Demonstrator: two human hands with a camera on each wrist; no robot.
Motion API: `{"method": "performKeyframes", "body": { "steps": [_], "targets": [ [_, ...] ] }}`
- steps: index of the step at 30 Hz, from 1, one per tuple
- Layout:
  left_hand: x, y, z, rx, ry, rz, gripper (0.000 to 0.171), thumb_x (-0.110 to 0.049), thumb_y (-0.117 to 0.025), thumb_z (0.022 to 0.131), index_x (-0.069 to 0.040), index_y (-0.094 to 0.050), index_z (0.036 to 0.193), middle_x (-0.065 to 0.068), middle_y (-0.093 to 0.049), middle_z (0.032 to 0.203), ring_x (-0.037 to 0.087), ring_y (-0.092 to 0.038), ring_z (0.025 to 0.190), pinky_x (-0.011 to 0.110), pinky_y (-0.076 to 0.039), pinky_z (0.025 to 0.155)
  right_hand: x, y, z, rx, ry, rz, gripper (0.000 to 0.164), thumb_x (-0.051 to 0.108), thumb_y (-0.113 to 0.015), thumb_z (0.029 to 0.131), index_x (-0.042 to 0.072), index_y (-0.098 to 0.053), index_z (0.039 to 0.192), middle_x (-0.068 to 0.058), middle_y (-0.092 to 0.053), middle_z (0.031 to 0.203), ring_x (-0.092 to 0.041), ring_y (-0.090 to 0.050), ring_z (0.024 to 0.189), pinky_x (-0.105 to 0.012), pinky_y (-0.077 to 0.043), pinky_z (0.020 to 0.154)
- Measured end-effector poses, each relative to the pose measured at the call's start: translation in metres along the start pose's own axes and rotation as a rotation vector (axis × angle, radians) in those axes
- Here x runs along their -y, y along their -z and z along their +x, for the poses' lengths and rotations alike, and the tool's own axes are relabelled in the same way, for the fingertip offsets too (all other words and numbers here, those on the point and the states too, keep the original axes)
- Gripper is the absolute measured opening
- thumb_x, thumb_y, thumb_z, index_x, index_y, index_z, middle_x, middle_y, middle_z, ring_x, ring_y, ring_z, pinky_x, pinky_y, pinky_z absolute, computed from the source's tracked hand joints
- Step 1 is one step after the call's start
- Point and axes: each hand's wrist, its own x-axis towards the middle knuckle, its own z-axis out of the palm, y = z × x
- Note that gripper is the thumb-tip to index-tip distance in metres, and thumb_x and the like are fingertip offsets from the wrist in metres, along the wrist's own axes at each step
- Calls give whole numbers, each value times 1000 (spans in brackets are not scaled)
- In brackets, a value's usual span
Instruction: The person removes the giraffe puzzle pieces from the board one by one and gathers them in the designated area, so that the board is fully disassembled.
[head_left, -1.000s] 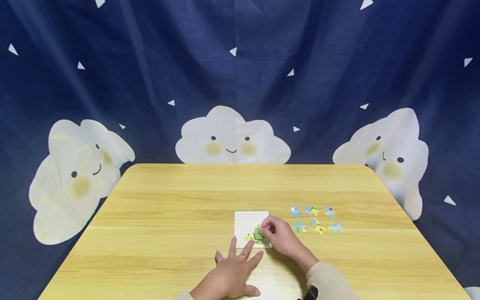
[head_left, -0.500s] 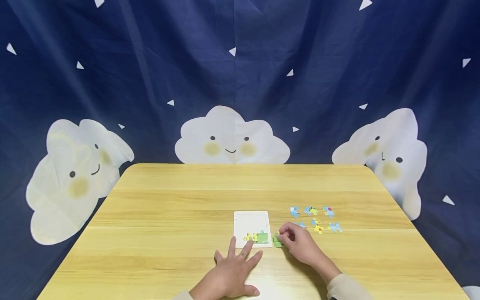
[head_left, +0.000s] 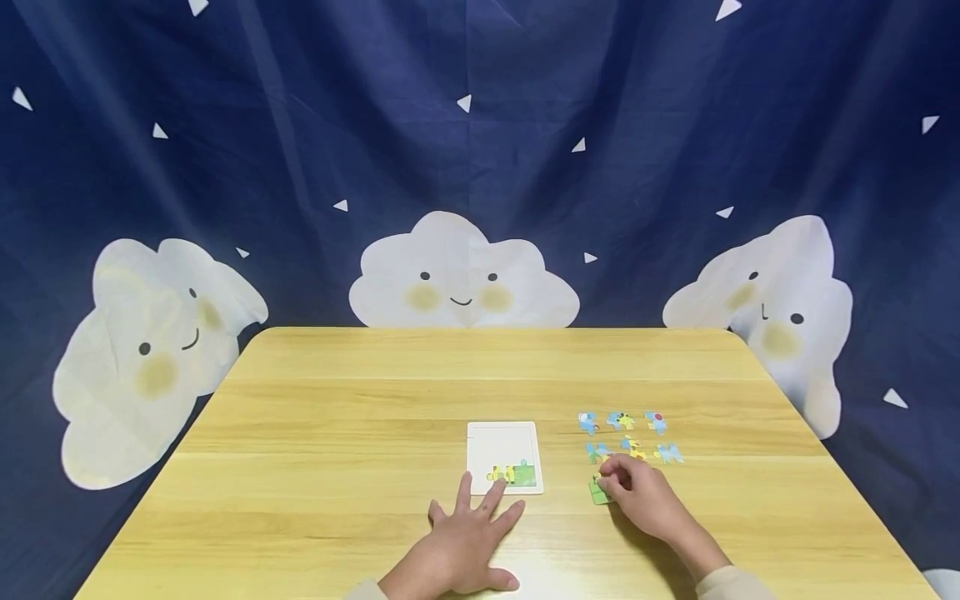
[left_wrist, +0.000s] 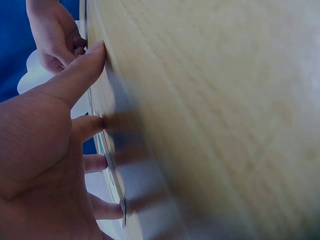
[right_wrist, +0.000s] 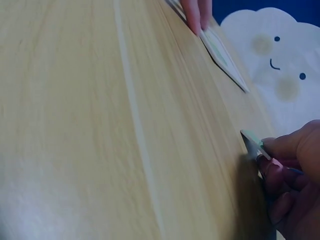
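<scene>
In the head view, my right hand (head_left: 647, 498) pinches a green jigsaw puzzle piece (head_left: 599, 493) between thumb and finger, to the right of the white puzzle tray (head_left: 487, 442). Its flat edge appears tilted in the right wrist view, a dark shadow beneath the hand (right_wrist: 300, 162). My left hand (head_left: 467, 542) lies with fingers spread, fingertips at the tray's near edge. Inside the tray's lower right, a green corner piece (head_left: 526, 476) sits beside a yellow piece (head_left: 501, 473), partly covered by a left fingertip. The left wrist view shows the left fingers (left_wrist: 95, 164) straight against the tray edge.
Several loose blue and yellow puzzle pieces lie in two rows right of the tray, among them a blue one with a red spot (head_left: 657, 422) and a pale blue one (head_left: 669, 453). The wooden table (head_left: 337, 417) reaches back to a dark blue cloud-print curtain (head_left: 405, 125).
My right hand has carried the green puzzle piece out of the tray and rightward, below the loose pieces. The green corner piece in the tray has come into view. The left hand stays put.
</scene>
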Motion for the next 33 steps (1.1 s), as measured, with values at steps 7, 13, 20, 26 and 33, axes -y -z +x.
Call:
{"method": "performKeyframes", "body": {
  "steps": [7,13,20,26,33],
  "targets": [
    [1,1,1,4,-1,-4,88,-70,-60,71,-38,-29,147,-1,-19,157,48,-17,138,76,-33,83,-4,8,0,-20,-40,-52,8,9,-62,89,5,-63,96,2,-57,77,-10,-48,68,-21,-42,59],
    [1,1,2,10,-1,-1,87,-71,-59,71,-39,-28,147,-2,-18,158,48,-17,138,76,-33,84,-6,10,0,-27,-42,-82,7,10,-64,87,6,-62,93,3,-54,75,-10,-47,69,-21,-41,60],
    [0,3,2,13,1,-8,88,-70,-60,71,-39,-28,147,-1,-18,158,48,-17,138,76,-32,84,-3,12,-1,-33,-34,-77,8,11,-65,88,6,-61,93,2,-52,74,-9,-47,64,-21,-41,58],
    [-1,5,1,-8,4,-14,87,-69,-60,72,-38,-29,147,0,-17,158,48,-21,137,74,-35,84,11,10,4,-68,20,-41,12,11,-63,89,3,-62,98,1,-55,78,-9,-50,65,-21,-43,57],
    [9,12,0,-25,18,-71,86,-68,-60,73,-37,-30,147,4,-16,158,50,-19,137,75,-34,83,38,-8,17,-38,103,32,12,10,-65,88,3,-63,98,2,-58,81,-8,-57,70,-21,-48,63]
  ]
}}
